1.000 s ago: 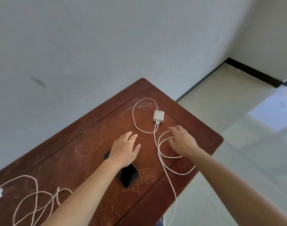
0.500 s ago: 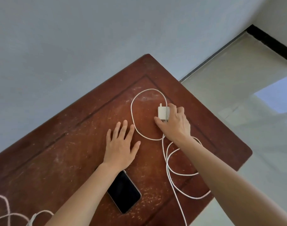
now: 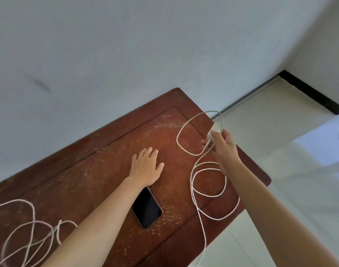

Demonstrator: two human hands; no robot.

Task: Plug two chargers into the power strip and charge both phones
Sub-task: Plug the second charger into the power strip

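Note:
My right hand (image 3: 223, 149) grips a white charger block (image 3: 214, 130) and holds it raised near the table's right edge. Its white cable (image 3: 195, 180) loops up behind the block and trails down in coils over the tabletop and off the front edge. My left hand (image 3: 146, 168) lies flat and open on the wood, fingers spread. A black phone (image 3: 147, 207) rests face up just below that hand, partly under my forearm. A second white cable (image 3: 29, 234) is tangled at the lower left. No power strip or second phone is in view.
The worn reddish-brown wooden table (image 3: 99, 166) stands against a pale wall (image 3: 126, 54). Light floor tiles (image 3: 292, 141) with a black skirting strip (image 3: 315, 95) lie to the right, beyond the table's edge.
My right hand went from the cable to the charger block, closed on it and lifted it to the right, off the table. The left hand stayed flat by the phone.

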